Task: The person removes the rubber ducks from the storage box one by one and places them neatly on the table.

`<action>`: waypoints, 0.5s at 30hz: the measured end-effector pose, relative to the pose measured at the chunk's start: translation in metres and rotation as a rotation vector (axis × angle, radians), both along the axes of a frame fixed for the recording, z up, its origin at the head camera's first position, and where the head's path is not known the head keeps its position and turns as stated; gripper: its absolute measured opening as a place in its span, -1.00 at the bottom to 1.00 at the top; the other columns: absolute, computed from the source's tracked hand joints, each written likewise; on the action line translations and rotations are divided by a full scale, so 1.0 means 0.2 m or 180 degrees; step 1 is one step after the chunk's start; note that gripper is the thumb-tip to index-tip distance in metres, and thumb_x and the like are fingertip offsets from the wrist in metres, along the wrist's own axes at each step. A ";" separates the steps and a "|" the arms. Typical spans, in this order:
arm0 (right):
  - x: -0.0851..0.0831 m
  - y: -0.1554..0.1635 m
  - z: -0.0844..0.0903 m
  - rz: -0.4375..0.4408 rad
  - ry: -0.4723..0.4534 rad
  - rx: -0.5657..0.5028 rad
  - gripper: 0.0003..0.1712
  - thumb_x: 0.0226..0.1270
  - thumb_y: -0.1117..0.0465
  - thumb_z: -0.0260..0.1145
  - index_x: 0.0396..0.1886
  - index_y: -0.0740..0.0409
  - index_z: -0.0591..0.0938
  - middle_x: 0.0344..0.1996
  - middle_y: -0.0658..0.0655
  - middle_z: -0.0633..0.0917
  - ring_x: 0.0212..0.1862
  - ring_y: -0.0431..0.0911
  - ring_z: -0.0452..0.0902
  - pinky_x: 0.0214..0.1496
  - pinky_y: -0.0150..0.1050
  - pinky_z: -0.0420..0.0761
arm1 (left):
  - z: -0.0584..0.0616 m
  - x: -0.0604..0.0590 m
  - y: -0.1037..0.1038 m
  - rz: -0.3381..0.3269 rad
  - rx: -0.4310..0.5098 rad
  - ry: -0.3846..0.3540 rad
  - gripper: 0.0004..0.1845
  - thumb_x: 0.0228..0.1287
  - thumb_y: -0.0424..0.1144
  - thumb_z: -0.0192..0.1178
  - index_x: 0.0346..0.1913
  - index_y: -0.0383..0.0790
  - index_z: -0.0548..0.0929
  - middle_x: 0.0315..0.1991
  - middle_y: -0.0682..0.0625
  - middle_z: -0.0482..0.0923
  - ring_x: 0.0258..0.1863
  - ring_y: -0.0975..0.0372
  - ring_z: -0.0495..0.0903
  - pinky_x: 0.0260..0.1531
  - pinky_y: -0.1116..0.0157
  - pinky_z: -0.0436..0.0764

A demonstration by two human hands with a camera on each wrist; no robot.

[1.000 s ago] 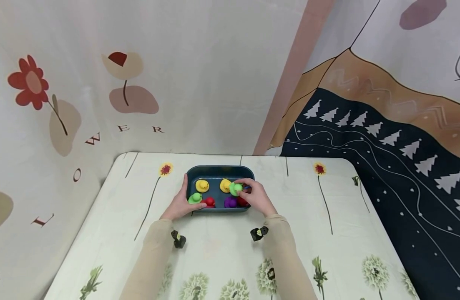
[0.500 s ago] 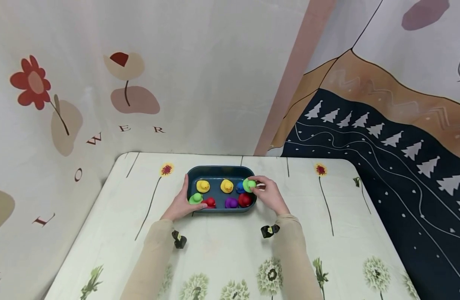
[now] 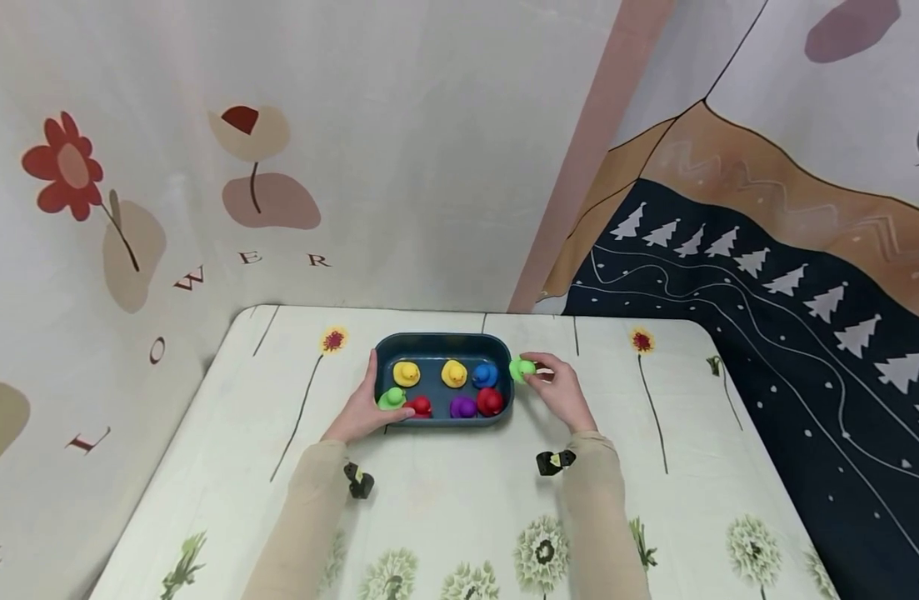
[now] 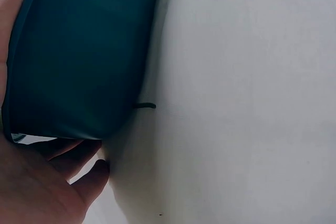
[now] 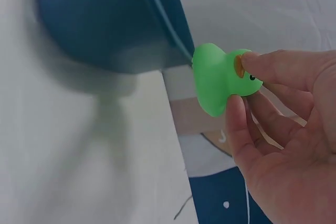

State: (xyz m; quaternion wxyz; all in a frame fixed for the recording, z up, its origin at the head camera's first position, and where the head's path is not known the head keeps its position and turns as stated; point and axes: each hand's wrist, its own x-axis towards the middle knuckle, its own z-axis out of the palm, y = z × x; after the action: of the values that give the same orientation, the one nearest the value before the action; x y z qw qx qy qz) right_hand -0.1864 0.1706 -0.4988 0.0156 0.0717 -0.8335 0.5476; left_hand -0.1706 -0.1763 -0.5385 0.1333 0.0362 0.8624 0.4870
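A dark teal tray [image 3: 438,343] sits on the table and holds small toy ducks: two yellow [image 3: 406,372], a blue [image 3: 485,374], a purple [image 3: 462,407], two red [image 3: 490,401] and a green one [image 3: 391,398]. My left hand [image 3: 362,407] rests against the tray's left end [image 4: 79,61], thumb by the green duck. My right hand [image 3: 560,392] pinches another green duck [image 3: 521,368] [image 5: 218,80] just outside the tray's right end, above the table.
The table [image 3: 444,508] wears a pale cloth printed with flowers and has rounded far corners. Patterned cloth walls stand close behind and on both sides. A small black wrist camera mount [image 3: 357,480] shows on each forearm.
My right hand has carried the green duck rightwards, out over the tray's right rim to just beside it. The blue duck is now uncovered. My left hand has stayed put.
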 end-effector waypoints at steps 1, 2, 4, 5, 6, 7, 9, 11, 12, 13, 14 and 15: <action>0.00 0.01 0.00 -0.0030 -0.0013 0.0021 -0.63 0.23 0.50 0.30 0.07 0.35 0.62 0.04 0.30 0.61 0.01 0.14 0.52 0.09 -0.01 0.53 | 0.00 0.00 0.00 0.0001 0.0002 -0.0002 0.37 0.03 0.09 0.46 0.50 0.02 -0.52 0.54 -0.21 -0.32 0.47 -0.14 -0.16 0.34 -0.15 0.00; 0.00 0.01 -0.01 -0.0053 -0.0022 0.0036 -0.63 0.23 0.50 0.30 0.07 0.35 0.62 0.04 0.30 0.61 0.01 0.14 0.52 0.08 -0.02 0.54 | 0.00 0.00 0.00 0.0006 0.0006 -0.0002 0.37 0.03 0.08 0.46 0.50 0.02 -0.52 0.54 -0.21 -0.32 0.47 -0.14 -0.15 0.34 -0.15 0.00; 0.00 0.03 -0.03 -0.0099 -0.0039 0.0074 -0.62 0.22 0.50 0.30 0.06 0.35 0.63 0.03 0.30 0.61 0.02 0.13 0.51 0.07 -0.04 0.54 | 0.00 0.01 0.00 0.0009 0.0007 -0.0006 0.37 0.03 0.07 0.46 0.50 0.01 -0.51 0.53 -0.22 -0.32 0.47 -0.14 -0.15 0.34 -0.15 0.00; 0.01 0.04 -0.03 -0.0117 -0.0037 0.0105 -0.62 0.22 0.51 0.30 0.06 0.36 0.62 0.03 0.31 0.60 0.02 0.13 0.51 0.06 -0.04 0.54 | 0.00 0.01 0.00 0.0016 0.0008 -0.0007 0.37 0.02 0.07 0.47 0.50 0.01 -0.51 0.53 -0.22 -0.32 0.47 -0.14 -0.14 0.34 -0.15 0.00; 0.01 0.04 -0.04 -0.0134 -0.0033 0.0125 -0.62 0.21 0.51 0.29 0.06 0.37 0.62 0.03 0.32 0.60 0.02 0.14 0.51 0.05 -0.04 0.54 | 0.00 0.01 0.00 0.0022 0.0009 -0.0012 0.37 0.02 0.07 0.47 0.51 0.01 -0.51 0.54 -0.22 -0.31 0.47 -0.14 -0.14 0.34 -0.15 0.00; 0.01 0.05 -0.05 -0.0150 -0.0026 0.0150 -0.62 0.21 0.52 0.29 0.06 0.37 0.62 0.02 0.32 0.60 0.02 0.15 0.50 0.04 -0.04 0.55 | 0.00 0.01 0.00 0.0023 0.0009 -0.0015 0.37 0.02 0.07 0.47 0.51 0.02 -0.51 0.54 -0.21 -0.32 0.47 -0.14 -0.14 0.34 -0.15 0.00; 0.01 0.06 -0.06 -0.0183 -0.0017 0.0181 -0.62 0.20 0.53 0.29 0.05 0.39 0.62 0.01 0.33 0.60 0.02 0.15 0.50 0.02 -0.04 0.55 | 0.00 0.01 0.00 0.0018 0.0014 -0.0020 0.37 0.02 0.07 0.47 0.50 0.02 -0.51 0.54 -0.21 -0.32 0.47 -0.13 -0.15 0.34 -0.14 0.00; 0.01 0.07 -0.08 -0.0194 -0.0031 0.0197 -0.62 0.21 0.54 0.28 0.05 0.40 0.62 0.01 0.34 0.60 0.02 0.16 0.50 0.00 -0.04 0.56 | 0.00 0.01 0.00 0.0022 0.0034 -0.0016 0.37 0.03 0.06 0.47 0.51 0.03 -0.50 0.54 -0.19 -0.33 0.47 -0.12 -0.15 0.34 -0.14 0.00; 0.00 0.07 -0.08 -0.0198 -0.0047 0.0201 -0.63 0.21 0.54 0.27 0.05 0.40 0.61 0.02 0.34 0.60 0.02 0.16 0.50 0.00 -0.04 0.56 | -0.01 0.01 0.00 0.0022 0.0043 -0.0012 0.37 0.03 0.06 0.47 0.51 0.04 -0.50 0.54 -0.19 -0.33 0.47 -0.12 -0.16 0.34 -0.14 0.00; 0.00 0.07 -0.09 -0.0204 -0.0073 0.0196 -0.63 0.22 0.53 0.27 0.06 0.40 0.61 0.02 0.35 0.59 0.03 0.16 0.50 0.00 -0.03 0.56 | -0.01 0.01 0.00 0.0025 0.0054 -0.0005 0.37 0.03 0.06 0.47 0.51 0.04 -0.50 0.54 -0.19 -0.33 0.47 -0.12 -0.16 0.34 -0.14 0.00; 0.00 0.08 -0.10 -0.0212 -0.0100 0.0190 -0.63 0.23 0.53 0.27 0.06 0.41 0.61 0.03 0.35 0.59 0.03 0.17 0.49 0.01 -0.02 0.55 | -0.01 0.00 0.00 0.0027 0.0055 -0.0001 0.37 0.03 0.06 0.47 0.51 0.04 -0.50 0.54 -0.20 -0.33 0.47 -0.13 -0.16 0.34 -0.14 0.00; 0.00 0.08 -0.11 -0.0224 -0.0134 0.0192 -0.63 0.23 0.52 0.26 0.06 0.41 0.60 0.03 0.36 0.58 0.04 0.17 0.49 0.01 -0.01 0.55 | -0.01 0.00 0.00 0.0031 0.0062 0.0004 0.36 0.03 0.06 0.47 0.51 0.04 -0.50 0.54 -0.20 -0.33 0.47 -0.12 -0.16 0.34 -0.14 0.00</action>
State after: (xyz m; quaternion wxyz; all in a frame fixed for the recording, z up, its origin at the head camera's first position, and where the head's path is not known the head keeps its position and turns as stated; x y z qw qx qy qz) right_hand -0.1868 0.1863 -0.5212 0.0151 0.0313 -0.8518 0.5227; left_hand -0.1700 -0.1754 -0.5400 0.1301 0.0336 0.8578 0.4960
